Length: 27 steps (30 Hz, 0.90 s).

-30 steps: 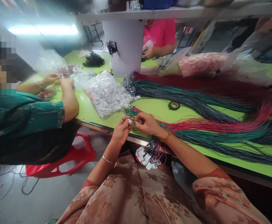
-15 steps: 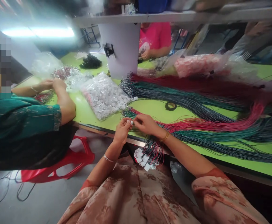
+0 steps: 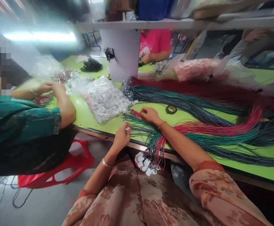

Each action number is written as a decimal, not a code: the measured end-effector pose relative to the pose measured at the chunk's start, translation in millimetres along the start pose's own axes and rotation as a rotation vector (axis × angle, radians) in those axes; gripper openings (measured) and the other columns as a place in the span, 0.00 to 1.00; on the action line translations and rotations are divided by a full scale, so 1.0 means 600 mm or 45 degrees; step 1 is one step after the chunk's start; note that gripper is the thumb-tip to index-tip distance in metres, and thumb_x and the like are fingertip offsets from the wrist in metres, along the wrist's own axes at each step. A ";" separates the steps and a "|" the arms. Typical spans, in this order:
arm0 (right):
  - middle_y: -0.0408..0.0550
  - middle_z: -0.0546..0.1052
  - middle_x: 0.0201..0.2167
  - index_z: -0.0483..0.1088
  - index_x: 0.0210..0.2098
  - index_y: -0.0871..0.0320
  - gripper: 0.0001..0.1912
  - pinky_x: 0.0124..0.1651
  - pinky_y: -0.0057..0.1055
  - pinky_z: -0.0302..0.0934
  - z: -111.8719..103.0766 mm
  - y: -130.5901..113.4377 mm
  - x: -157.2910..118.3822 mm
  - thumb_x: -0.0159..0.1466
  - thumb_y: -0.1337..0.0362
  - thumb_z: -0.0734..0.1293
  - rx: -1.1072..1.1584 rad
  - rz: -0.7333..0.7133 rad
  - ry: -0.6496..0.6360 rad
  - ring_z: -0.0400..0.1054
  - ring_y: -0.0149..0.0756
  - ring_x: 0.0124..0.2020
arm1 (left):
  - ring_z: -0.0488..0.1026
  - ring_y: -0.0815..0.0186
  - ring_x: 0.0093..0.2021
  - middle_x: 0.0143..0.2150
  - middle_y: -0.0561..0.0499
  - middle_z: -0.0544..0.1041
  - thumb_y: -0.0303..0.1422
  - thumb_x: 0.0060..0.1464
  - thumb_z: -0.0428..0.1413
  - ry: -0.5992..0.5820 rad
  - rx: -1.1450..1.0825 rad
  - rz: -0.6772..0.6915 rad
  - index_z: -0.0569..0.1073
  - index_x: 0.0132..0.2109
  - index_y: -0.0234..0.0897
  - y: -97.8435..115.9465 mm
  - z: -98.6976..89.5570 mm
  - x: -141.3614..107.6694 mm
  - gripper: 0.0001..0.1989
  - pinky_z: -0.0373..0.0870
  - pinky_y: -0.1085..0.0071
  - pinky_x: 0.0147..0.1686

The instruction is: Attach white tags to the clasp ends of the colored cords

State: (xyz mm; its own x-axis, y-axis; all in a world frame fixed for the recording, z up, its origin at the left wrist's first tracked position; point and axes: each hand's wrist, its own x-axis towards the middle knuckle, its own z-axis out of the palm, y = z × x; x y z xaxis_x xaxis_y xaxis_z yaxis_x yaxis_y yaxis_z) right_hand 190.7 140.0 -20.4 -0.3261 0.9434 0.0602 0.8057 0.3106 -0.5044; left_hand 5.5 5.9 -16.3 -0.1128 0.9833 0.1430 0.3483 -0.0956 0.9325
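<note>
My left hand (image 3: 122,136) is closed in a pinch on a small white connector housing (image 3: 127,128) just over the table's front edge. My right hand (image 3: 151,115) rests at the crimped ends of the red wires (image 3: 193,127), fingers curled down. Whatever its fingertips pinch is hidden. Green wires (image 3: 198,138) and black wires (image 3: 221,150) lie alongside, their ends near both hands. Between my forearms, a bunch of wires with white connector housings (image 3: 146,163) on their ends hangs off the table edge above my lap.
A clear bag of white housings (image 3: 106,100) lies beyond my left hand. A roll of black tape (image 3: 171,109) sits behind my right hand, before more wire bundles (image 3: 174,91). A co-worker's arm (image 3: 65,103) is at left, above a red stool (image 3: 80,157); another person (image 3: 155,44) sits opposite.
My hands were together at the white housing and are now apart. The right moved up and right onto the red wires; the left came slightly down and left with the housing.
</note>
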 end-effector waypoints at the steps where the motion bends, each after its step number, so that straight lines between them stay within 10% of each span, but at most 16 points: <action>1: 0.49 0.79 0.35 0.74 0.33 0.58 0.11 0.35 0.29 0.53 -0.003 0.001 -0.001 0.63 0.61 0.61 -0.017 -0.017 -0.001 0.67 0.36 0.36 | 0.62 0.66 0.26 0.27 0.53 0.72 0.25 0.48 0.59 0.015 -0.052 -0.013 0.74 0.33 0.41 -0.001 0.000 -0.001 0.06 0.57 0.72 0.30; 7: 0.57 0.77 0.37 0.71 0.37 0.61 0.10 0.36 0.32 0.52 -0.037 0.002 -0.009 0.64 0.66 0.58 -0.206 -0.027 0.140 0.65 0.40 0.34 | 0.63 0.71 0.25 0.25 0.55 0.69 0.31 0.49 0.61 0.078 -0.532 -0.172 0.74 0.37 0.37 -0.001 0.010 0.014 0.07 0.58 0.76 0.26; 16: 0.41 0.69 0.23 0.68 0.29 0.60 0.08 0.30 0.26 0.51 -0.058 -0.071 -0.034 0.58 0.61 0.63 0.686 -0.251 0.056 0.58 0.29 0.25 | 0.67 0.76 0.28 0.36 0.52 0.76 0.33 0.48 0.64 0.027 -1.095 -0.331 0.72 0.37 0.36 0.020 0.023 0.032 0.11 0.63 0.78 0.30; 27: 0.37 0.58 0.18 0.61 0.21 0.58 0.13 0.28 0.26 0.47 -0.037 -0.083 -0.094 0.57 0.57 0.61 0.796 -0.267 -0.088 0.50 0.26 0.22 | 0.68 0.75 0.29 0.40 0.50 0.78 0.29 0.51 0.62 -0.017 -1.396 -0.449 0.72 0.38 0.36 0.019 0.035 0.028 0.07 0.65 0.77 0.32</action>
State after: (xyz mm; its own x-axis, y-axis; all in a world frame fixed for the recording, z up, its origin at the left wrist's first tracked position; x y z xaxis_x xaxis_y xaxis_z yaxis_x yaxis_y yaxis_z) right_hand 180.1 73.6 20.6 -0.4927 0.8541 0.1668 0.2898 0.3418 -0.8940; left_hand 27.2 24.6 -10.5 -0.0310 0.9831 -0.1805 -0.6978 0.1080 0.7081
